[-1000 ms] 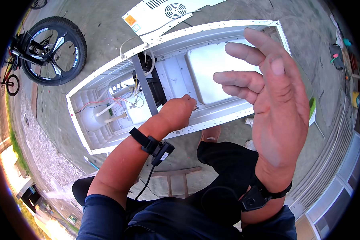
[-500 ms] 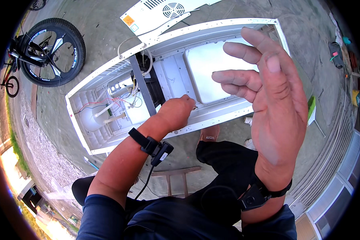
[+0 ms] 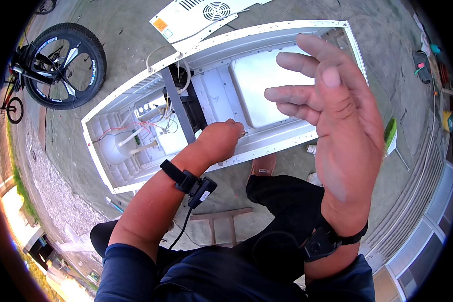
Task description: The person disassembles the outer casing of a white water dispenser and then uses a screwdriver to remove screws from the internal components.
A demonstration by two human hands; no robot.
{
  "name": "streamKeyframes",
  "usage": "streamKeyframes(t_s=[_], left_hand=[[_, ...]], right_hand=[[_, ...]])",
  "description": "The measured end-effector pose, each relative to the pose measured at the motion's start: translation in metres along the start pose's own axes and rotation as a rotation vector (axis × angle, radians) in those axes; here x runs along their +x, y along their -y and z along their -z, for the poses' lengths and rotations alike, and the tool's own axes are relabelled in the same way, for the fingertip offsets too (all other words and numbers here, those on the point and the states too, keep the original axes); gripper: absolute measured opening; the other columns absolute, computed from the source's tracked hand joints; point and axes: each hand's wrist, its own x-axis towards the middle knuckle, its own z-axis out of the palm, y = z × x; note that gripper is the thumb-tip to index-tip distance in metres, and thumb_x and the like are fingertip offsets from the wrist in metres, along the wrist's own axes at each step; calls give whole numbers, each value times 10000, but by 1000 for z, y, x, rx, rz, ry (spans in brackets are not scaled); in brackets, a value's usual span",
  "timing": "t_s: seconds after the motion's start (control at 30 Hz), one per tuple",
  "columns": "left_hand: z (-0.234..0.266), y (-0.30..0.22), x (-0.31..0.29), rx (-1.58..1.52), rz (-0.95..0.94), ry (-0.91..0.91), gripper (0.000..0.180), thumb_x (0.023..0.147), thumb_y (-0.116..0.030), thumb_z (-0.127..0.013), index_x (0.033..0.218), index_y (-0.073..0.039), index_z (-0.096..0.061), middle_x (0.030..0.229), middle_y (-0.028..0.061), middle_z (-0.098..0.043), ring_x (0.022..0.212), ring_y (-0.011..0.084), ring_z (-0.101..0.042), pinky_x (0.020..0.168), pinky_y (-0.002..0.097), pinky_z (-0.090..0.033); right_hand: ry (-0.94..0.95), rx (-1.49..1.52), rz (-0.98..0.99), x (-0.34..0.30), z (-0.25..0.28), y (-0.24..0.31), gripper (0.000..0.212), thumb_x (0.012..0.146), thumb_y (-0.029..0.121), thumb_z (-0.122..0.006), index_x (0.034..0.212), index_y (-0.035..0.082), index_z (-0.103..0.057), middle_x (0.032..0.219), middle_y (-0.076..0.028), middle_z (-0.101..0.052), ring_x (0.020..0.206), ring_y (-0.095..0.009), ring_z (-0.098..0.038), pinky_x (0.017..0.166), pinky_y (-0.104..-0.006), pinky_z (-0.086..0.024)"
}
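Head view: inside the long white metal case [image 3: 307, 24], small work seems under way; what the left hand [image 3: 224, 135] grips cannot be told. Right hand [image 3: 345, 121] is held wide; steadiness seems needed next.

The left hand [image 3: 220, 138] is hiding its fingertips; what seems to be an object [image 3: 243, 134] beside them is looking too tiny to identify. The right hand [image 3: 345, 131] is covering part of the white panel [image 3: 259, 85]. The top edge is cropping the vented sheet [image 3: 189, 22].
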Motion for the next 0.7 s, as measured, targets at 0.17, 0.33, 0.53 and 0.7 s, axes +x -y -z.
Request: streamKeyframes(t_s=[0.17,0.33,0.53,0.7], left_hand=[[-4,-12,7,-12,74,92,273,905,-211,-657,1086,-12,-609,977,220,-681,931,415,-664,821,495,-524],[-8,-7,16,-233,89,119,352,972,-295,-538,1104,16,-636,1001,251,-683,960,450,-640,869,506,-498],[-24,-3,32,-411,59,57,356,975,-221,-455,1034,51,-676,1027,282,-673,977,456,-628,875,484,-497],[-29,-10,31,-360,15,53,351,971,-199,-438,977,58,-678,994,287,-673,957,450,-631,849,472,-503]], right_hand=[[126,-66,-53,4,5,-26,464,1005,346,-606,1332,18,-575,1161,-149,-673,933,-198,-692,827,-308,-530],[388,-536,-136,11,16,-84,312,914,232,-644,1114,-6,-670,961,-186,-711,805,-287,-689,749,-359,-534],[754,-1198,-226,0,10,-161,353,831,257,-678,1113,45,-677,991,-163,-718,918,-374,-672,808,-442,-534],[683,-1083,-307,1,8,-178,347,804,245,-687,1097,58,-683,937,-167,-726,900,-374,-686,789,-446,-548]])
